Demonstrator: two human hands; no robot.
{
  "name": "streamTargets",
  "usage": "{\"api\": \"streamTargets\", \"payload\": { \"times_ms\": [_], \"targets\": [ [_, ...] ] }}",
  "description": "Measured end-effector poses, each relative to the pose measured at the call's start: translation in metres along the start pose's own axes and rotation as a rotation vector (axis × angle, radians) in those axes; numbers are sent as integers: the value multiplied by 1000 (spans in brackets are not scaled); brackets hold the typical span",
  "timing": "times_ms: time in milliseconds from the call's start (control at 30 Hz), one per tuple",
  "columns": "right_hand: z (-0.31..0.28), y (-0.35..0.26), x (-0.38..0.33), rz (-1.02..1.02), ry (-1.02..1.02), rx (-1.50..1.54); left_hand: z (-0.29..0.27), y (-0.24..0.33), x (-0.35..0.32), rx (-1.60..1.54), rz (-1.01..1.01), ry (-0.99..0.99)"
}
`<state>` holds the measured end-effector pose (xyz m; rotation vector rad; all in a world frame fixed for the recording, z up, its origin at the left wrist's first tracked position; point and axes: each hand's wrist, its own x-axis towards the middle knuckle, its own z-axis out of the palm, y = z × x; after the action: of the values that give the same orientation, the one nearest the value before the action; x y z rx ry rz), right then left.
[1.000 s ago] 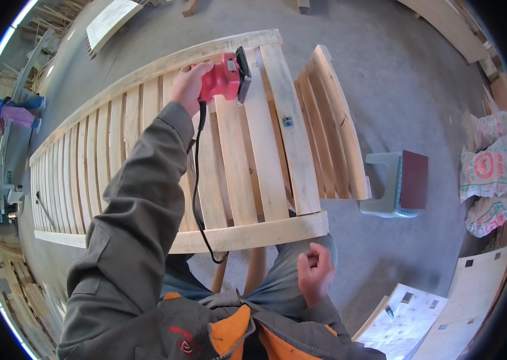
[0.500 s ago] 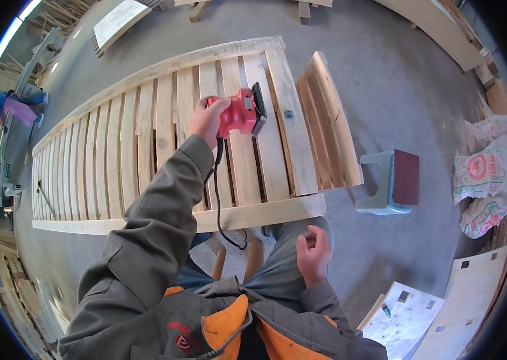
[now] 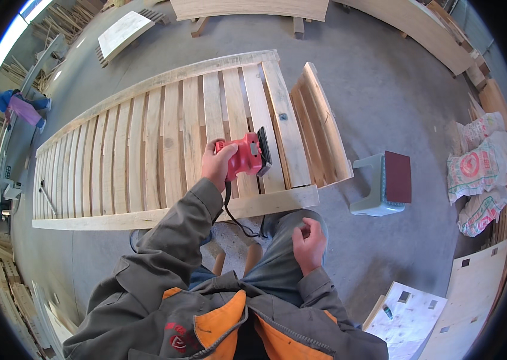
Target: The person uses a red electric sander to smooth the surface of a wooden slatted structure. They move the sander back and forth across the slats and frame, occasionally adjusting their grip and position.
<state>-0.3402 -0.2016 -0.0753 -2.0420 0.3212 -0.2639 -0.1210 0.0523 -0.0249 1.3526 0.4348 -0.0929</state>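
Observation:
My left hand (image 3: pixel 217 162) is wrapped around a red electric sander (image 3: pixel 243 157) with a dark sanding pad on its right side. The sander is over the slats near the right end of a long slatted wooden frame (image 3: pixel 171 144), its pad turned sideways to the right. Whether it touches the wood, I cannot tell. A black cord (image 3: pixel 228 207) hangs from it past the frame's near rail. My right hand (image 3: pixel 309 245) rests by my right knee, its fingers curled in, with nothing visible in them.
An angled board piece (image 3: pixel 324 129) stands at the frame's right end, near a light blue stool (image 3: pixel 370 186) with a dark red top. Woven sacks (image 3: pixel 480 165) lie far right. A person (image 3: pixel 22 109) is at the far left. A hammer-like tool (image 3: pixel 48 197) lies on the left slats.
My left hand has drawn the sander toward me along the slats, nearer the front rail. My right hand stays by the knee. The view has tilted slightly upward.

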Motion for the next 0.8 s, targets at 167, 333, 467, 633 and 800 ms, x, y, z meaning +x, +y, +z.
{"api": "streamTargets", "payload": {
  "times_ms": [167, 333, 467, 633, 800],
  "targets": [
    [-2, -1, 0, -28, 8, -26, -6, -16, -22, 9, 4, -3],
    [-1, 1, 0, -9, 8, -28, -6, -16, -43, -5, -41, -14],
    [-1, 2, 2, -2, 9, -16, -6, -19, -45, -30, -47, 13],
    [0, 2, 5, 24, 12, 15, -17, -24, -24, -51, -27, -3],
    [1, 4, 9, 67, -2, 34, -3, 1, 3, -15, -102, 30]
  ]
}}
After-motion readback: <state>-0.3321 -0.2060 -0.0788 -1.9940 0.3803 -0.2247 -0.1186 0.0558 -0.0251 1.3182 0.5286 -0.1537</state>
